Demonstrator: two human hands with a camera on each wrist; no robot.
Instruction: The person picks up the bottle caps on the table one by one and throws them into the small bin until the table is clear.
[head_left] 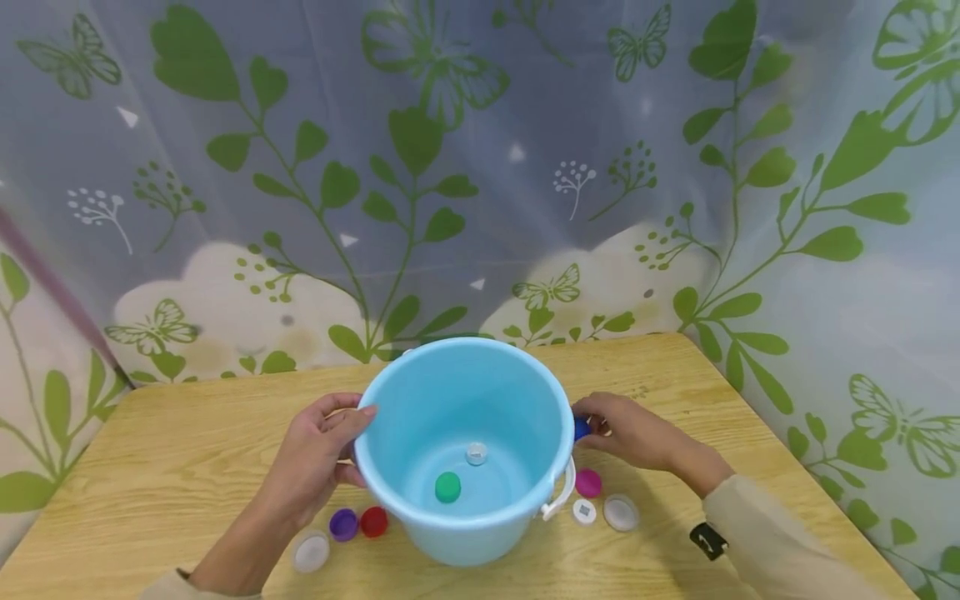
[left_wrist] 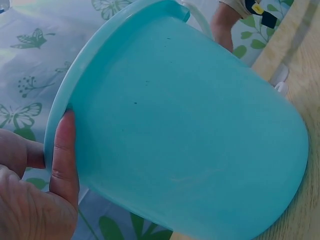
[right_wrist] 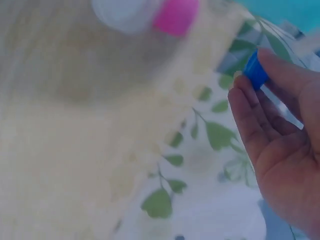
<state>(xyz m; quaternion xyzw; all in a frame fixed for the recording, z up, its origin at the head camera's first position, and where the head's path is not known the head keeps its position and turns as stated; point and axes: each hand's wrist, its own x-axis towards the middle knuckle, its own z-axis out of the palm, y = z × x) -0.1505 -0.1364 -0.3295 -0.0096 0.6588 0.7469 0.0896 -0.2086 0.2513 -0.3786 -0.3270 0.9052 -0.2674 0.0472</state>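
A light blue bucket (head_left: 465,533) stands upright on the table, with a green bottle cap (head_left: 447,487) and a white cap (head_left: 476,453) on its floor. My left hand (head_left: 318,454) grips the bucket's left rim; in the left wrist view a finger lies against the outer wall under the rim. Just right of the bucket, my right hand (head_left: 633,433) pinches a blue bottle cap (right_wrist: 255,71) between thumb and fingers. The cap is partly hidden by the fingers in the head view. Below that hand lie a magenta cap (head_left: 588,482), a small white cap (head_left: 584,512) and a larger white lid (head_left: 621,512).
Left of the bucket's base lie a red cap (head_left: 374,522), a purple cap (head_left: 344,525) and a white lid (head_left: 311,552). The bucket's white handle (head_left: 561,492) hangs at its right side. A patterned curtain (head_left: 465,208) rises behind the wooden table (head_left: 202,450).
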